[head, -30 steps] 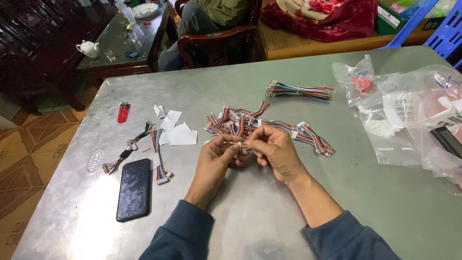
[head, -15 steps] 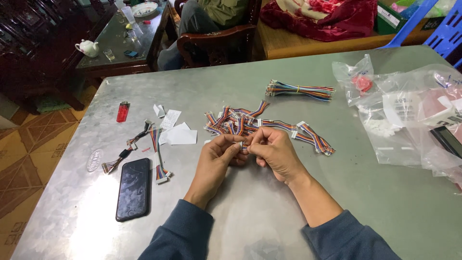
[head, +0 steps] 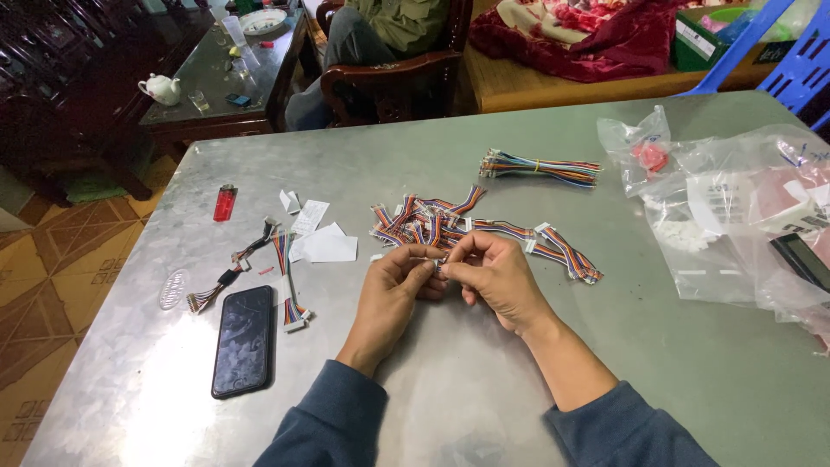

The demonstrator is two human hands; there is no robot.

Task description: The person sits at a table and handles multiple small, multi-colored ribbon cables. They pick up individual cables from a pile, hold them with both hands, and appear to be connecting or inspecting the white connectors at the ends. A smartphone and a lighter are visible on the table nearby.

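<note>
A small connector (head: 438,262) is pinched between the fingertips of the left hand (head: 393,290) and right hand (head: 497,275), just before the ribbon-cable pile (head: 450,220); it should be gripped near its end (wires unstrained).

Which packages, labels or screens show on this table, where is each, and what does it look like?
Phone: near the table's left edge, flat, black rectangle, screen dark.
Clear plastic bags: piled at the right edge, crumpled, with white label patches.
Small clear bag: at the pile's far left, holding something red.
Paper slips: left of the wire pile, white, flat, overlapping.
Dark rectangular device: inside a bag at the right edge, partly hidden.
</note>
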